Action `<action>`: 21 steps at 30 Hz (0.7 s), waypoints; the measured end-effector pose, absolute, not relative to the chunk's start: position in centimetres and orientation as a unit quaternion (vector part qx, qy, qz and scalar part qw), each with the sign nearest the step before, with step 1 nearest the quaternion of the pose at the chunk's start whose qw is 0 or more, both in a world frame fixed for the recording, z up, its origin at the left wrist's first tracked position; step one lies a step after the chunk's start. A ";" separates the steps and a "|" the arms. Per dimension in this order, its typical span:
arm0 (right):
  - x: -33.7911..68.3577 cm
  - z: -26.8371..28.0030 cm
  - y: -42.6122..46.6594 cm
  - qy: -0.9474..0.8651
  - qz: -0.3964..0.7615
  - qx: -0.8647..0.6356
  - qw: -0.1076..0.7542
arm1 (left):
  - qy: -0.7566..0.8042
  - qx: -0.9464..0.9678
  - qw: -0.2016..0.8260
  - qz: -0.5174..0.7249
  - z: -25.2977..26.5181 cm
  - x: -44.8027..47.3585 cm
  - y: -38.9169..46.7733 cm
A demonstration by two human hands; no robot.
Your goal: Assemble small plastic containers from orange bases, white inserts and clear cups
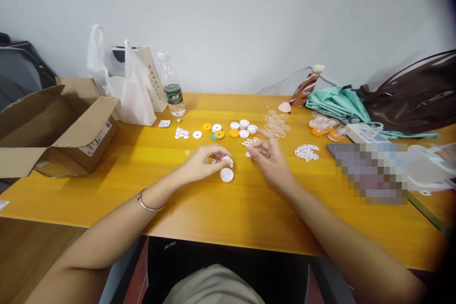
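Note:
My left hand [201, 164] is closed, with a small white plastic piece [228, 161] between its thumb and fingers. Directly below that piece, a round white disc with an orange edge [227, 175] lies flat on the table. My right hand [272, 159] hovers to the right with its fingers apart. Its fingertips are beside a small pile of white cut-out pieces [250, 142], which the hand partly covers. Behind the hands stand several white round cases [244, 124] and yellow ones [206, 127], some stacked.
Small white round parts [181, 133] lie left, clear rings [277, 123] and white cut-outs [307, 152] right. An open cardboard box [96, 128], plastic bag [131, 99] and water bottle [173, 90] stand left. A brown bottle [307, 86], green cloth [338, 103] and power strip [374, 140] are right.

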State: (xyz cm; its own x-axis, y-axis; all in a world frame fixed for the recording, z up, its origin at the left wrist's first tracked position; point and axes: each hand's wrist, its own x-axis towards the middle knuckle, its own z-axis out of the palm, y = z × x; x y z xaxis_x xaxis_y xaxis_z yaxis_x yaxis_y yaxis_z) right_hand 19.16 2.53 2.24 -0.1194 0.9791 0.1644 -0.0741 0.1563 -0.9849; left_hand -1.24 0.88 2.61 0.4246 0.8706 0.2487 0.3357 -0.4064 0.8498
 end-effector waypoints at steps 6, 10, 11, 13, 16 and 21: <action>28.3 7.9 8.1 -0.415 0.246 -0.465 0.742 | 0.386 0.794 0.328 0.335 2.5 -1.0 0.6; 33.2 10.2 10.6 -0.407 0.198 -0.496 0.741 | 0.391 0.798 0.317 0.331 2.7 -1.1 0.7; 33.3 10.2 10.7 -0.422 0.192 -0.487 0.740 | 0.393 0.798 0.314 0.331 2.7 -1.1 0.7; 32.1 9.7 10.1 -0.465 0.199 -0.472 0.722 | 0.399 0.798 0.308 0.332 2.8 -1.3 0.9; 27.9 7.4 8.0 -0.590 0.278 -0.467 0.598 | 0.405 0.799 0.297 0.331 3.0 -1.6 1.1; 21.2 2.4 3.6 -0.737 0.399 -0.410 0.359 | 0.401 0.813 0.303 0.295 3.5 -2.1 1.1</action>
State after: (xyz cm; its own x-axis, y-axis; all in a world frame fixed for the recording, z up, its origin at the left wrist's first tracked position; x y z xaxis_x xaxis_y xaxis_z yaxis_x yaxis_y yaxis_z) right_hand 21.23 3.63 2.39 -0.4056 0.8915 0.2020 0.3182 0.3448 -0.8831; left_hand -2.15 1.06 3.50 0.5055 0.8300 0.2360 0.4723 -0.4950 0.7293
